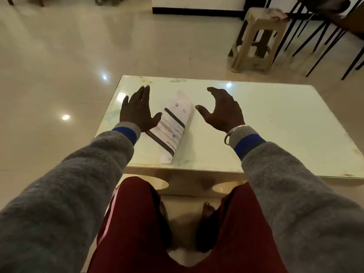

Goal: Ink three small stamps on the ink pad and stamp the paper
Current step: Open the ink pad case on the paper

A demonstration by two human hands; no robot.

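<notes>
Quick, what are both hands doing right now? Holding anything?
Left hand: open, fingers spread, holding nothing, beside the printed white paper.
Right hand: open, fingers curled, holding nothing.

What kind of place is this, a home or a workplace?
Probably a room in a home, though a small office or hall is possible. A low glossy table stands on a shiny tiled floor, a plastic stool beside dark chair legs. A printed paper lies between the open hands.
</notes>
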